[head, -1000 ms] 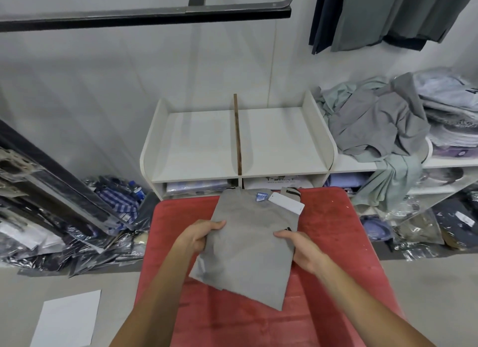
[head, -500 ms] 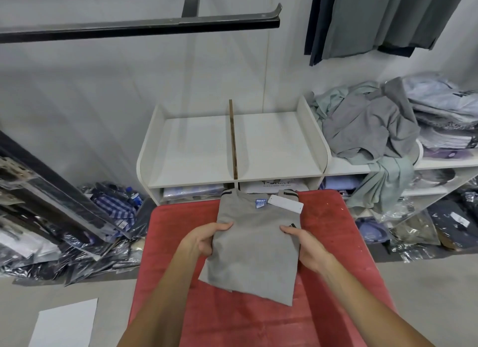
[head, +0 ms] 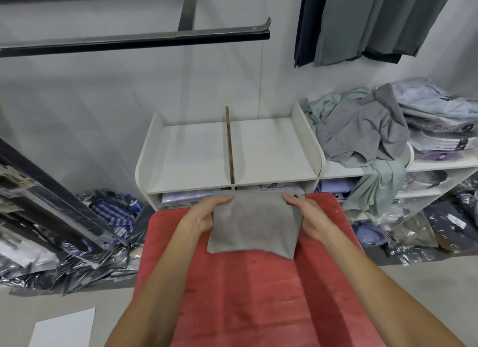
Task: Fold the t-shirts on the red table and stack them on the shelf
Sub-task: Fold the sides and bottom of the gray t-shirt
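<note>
A folded grey t-shirt (head: 254,223) is held above the far end of the red table (head: 258,300). My left hand (head: 204,214) grips its left edge with the thumb on top. On the other side, my right hand (head: 309,214) grips the right edge the same way. The shirt's near edge hangs loose over the table. Just beyond the shirt stands the white shelf (head: 230,150), its top level split by a thin wooden divider (head: 229,145) into two bare compartments. The shirt's collar and tag are hidden.
A heap of unfolded grey and pale green shirts (head: 362,134) lies on the shelf unit to the right, beside stacked packed shirts (head: 439,124). Bagged garments (head: 77,233) cover the floor left and right. A black rail (head: 134,39) juts out overhead. White paper (head: 62,328) lies bottom left.
Both hands have carried the folded shirt forward, away from me and toward the shelf. The shirt has levelled out, and its collar and white tag are no longer visible.
</note>
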